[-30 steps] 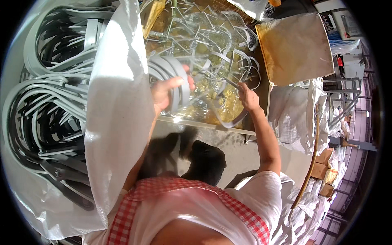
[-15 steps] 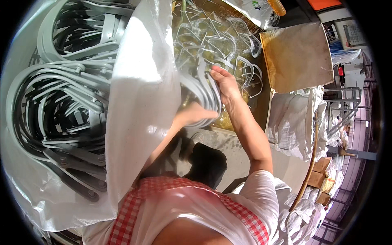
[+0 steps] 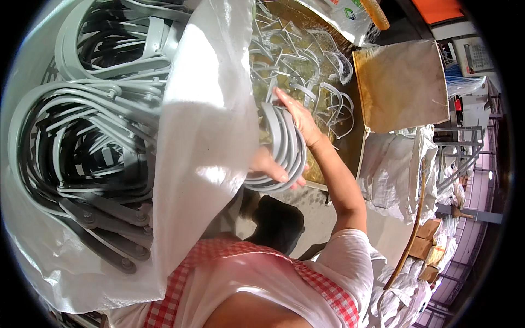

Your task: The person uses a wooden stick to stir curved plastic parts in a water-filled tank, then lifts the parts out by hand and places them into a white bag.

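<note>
A nested stack of grey curved plastic bands [image 3: 285, 139] is between my two hands. My left hand [image 3: 268, 165] grips its lower end, thumb on the near face and fingertips showing past the far side; the wrist is hidden by a plastic sheet. My right hand [image 3: 301, 119] holds the upper right side of the stack, its fingers together along the bands. Many similar grey curved bands [image 3: 82, 90], some with small bolts, lie nested in a big translucent plastic bag [image 3: 208, 109] to the left.
Beyond the stack is a shallow box [image 3: 358, 147] with loose clear-grey plastic scraps [image 3: 306, 60]. Its brownish flap [image 3: 402, 85] sticks out right. White woven sacks [image 3: 388, 169], a long wooden stick [image 3: 413, 240] and cardboard cartons [image 3: 424, 240] are farther right.
Both hands have brought the stack a little right and closer to me. The bands sit more tightly together and have turned. The bag's edge appears farther right, over my left forearm.
</note>
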Demonstrator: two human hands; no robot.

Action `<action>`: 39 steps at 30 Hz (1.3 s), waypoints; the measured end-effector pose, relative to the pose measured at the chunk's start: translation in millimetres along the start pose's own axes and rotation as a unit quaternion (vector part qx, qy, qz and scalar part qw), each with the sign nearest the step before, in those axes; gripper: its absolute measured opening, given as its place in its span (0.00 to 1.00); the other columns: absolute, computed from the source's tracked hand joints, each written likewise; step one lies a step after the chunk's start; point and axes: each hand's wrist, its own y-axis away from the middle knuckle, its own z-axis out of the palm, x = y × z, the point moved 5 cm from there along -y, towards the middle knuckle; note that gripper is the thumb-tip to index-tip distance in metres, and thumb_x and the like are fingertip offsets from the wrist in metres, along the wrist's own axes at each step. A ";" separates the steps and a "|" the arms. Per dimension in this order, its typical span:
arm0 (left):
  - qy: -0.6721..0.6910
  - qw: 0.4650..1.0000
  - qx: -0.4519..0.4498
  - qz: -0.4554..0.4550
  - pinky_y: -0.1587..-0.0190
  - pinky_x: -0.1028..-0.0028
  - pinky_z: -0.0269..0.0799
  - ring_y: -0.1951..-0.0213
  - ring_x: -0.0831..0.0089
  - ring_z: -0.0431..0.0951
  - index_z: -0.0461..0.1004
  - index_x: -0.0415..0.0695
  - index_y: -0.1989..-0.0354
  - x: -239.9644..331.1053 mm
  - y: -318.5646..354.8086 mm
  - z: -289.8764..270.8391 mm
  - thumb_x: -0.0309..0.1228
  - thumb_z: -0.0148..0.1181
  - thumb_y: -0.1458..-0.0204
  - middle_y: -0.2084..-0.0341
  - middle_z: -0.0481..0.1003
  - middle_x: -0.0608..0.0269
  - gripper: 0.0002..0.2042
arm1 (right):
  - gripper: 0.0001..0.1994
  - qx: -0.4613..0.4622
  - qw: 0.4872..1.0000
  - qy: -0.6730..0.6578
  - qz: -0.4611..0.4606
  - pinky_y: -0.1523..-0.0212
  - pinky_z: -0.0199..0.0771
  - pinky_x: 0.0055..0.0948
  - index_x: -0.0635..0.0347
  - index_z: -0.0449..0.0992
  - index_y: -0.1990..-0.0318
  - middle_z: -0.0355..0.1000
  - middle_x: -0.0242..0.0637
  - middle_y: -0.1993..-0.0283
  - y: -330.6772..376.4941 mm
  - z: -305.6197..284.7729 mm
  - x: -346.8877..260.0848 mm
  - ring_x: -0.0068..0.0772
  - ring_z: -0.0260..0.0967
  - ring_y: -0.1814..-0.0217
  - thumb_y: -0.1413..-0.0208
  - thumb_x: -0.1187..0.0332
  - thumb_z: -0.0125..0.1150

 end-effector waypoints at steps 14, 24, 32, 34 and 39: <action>-0.046 0.801 0.534 0.268 0.52 0.73 0.66 0.52 0.69 0.70 0.56 0.37 0.43 57.2 48.8 -88.5 0.51 0.46 0.46 0.51 0.67 0.49 0.31 | 0.21 0.112 0.955 -0.212 0.175 0.56 0.68 0.29 0.65 0.70 0.55 0.72 0.42 0.60 44.0 1.0 119.8 0.27 0.68 0.57 0.59 0.66 0.61; -0.305 0.712 0.628 0.070 0.52 0.62 0.69 0.49 0.57 0.67 0.43 0.36 0.39 21.4 18.8 -90.3 0.26 0.65 0.63 0.49 0.61 0.41 0.43 | 0.23 0.265 0.868 -0.170 0.384 0.59 0.68 0.28 0.64 0.67 0.49 0.70 0.41 0.57 47.9 -30.2 87.7 0.29 0.66 0.58 0.53 0.65 0.61; 0.113 0.814 0.539 0.183 0.76 0.68 0.73 0.79 0.65 0.74 0.63 0.39 0.58 6.0 7.3 -105.5 0.20 0.56 0.59 0.78 0.70 0.57 0.17 | 0.56 0.001 0.810 -0.540 0.229 0.41 0.55 0.41 0.62 0.53 0.39 0.60 0.45 0.43 95.9 -20.2 111.3 0.41 0.57 0.40 0.73 0.30 0.59; 0.158 0.798 0.554 0.177 0.74 0.67 0.74 0.78 0.64 0.75 0.63 0.41 0.58 1.4 11.5 -112.0 0.20 0.56 0.58 0.77 0.70 0.57 0.17 | 0.55 0.014 0.766 -0.627 0.145 0.42 0.54 0.41 0.62 0.56 0.41 0.64 0.44 0.47 79.1 -3.5 75.4 0.41 0.59 0.42 0.75 0.31 0.61; 0.264 0.779 0.527 0.214 0.68 0.64 0.74 0.71 0.62 0.74 0.63 0.42 0.59 -6.0 11.8 -117.1 0.19 0.55 0.57 0.75 0.69 0.58 0.15 | 0.29 0.059 0.812 -0.544 0.203 0.70 0.67 0.28 0.61 0.66 0.50 0.68 0.32 0.70 71.6 17.3 96.8 0.25 0.64 0.73 0.57 0.56 0.66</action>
